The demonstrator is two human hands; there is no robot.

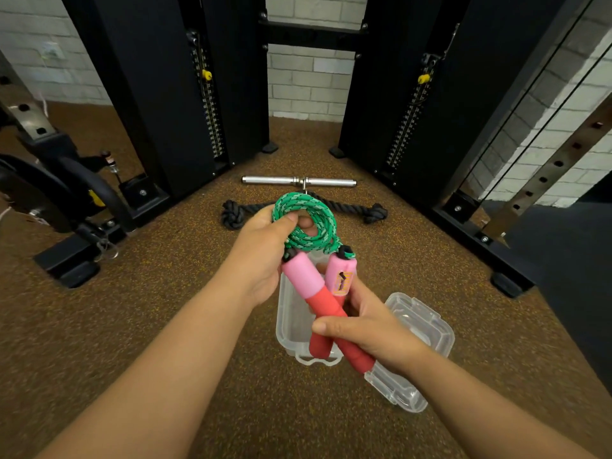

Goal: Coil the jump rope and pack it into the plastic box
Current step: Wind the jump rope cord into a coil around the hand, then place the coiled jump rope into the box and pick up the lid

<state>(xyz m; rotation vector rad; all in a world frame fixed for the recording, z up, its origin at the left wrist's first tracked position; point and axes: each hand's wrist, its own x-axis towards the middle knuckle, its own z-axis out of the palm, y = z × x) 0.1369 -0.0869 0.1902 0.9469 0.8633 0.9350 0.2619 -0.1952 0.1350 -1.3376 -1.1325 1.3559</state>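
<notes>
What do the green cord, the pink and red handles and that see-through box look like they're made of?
Green cord: braided fabric, matte, with a woven fleck pattern. Handles: probably soft foam, dull and slightly textured, though rubber is possible. Box: clear hard plastic, glossy, the floor showing through its walls.
</notes>
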